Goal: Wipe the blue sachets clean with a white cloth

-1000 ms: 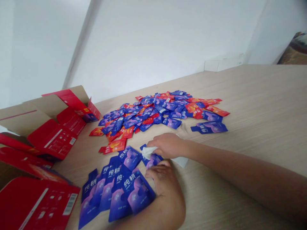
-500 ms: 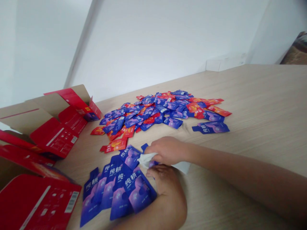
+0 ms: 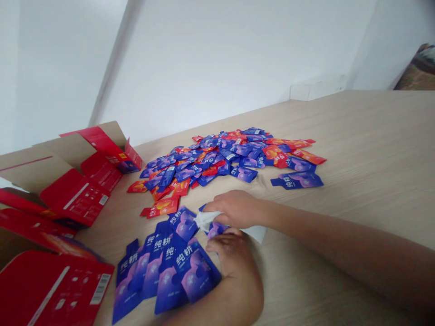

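Head view. A white tissue point(image 3: 205, 220) was grasped by the right hand point(image 3: 238, 209) and was laid over a blue sachet point(image 3: 216, 230), which lay beneath that hand and just beyond the left hand point(image 3: 234, 256). The left hand was set at the sachet's near edge; whether the edge was pinched or only pressed could not be told. Overlapping blue pouches point(image 3: 171, 267) were fanned to the left of the left hand, with red cartons point(image 3: 73, 199) farther left; a mixed heap point(image 3: 210, 158) was spread beyond the right hand. It was judged that the sachet was best kept flat and anchored by the left hand, with light, even pressure applied through the tissue. Much of the sachet was hidden by tissue and hands; the nearest carton was cut off, and a pale patch point(image 3: 256, 232) below the right wrist could not be identified.
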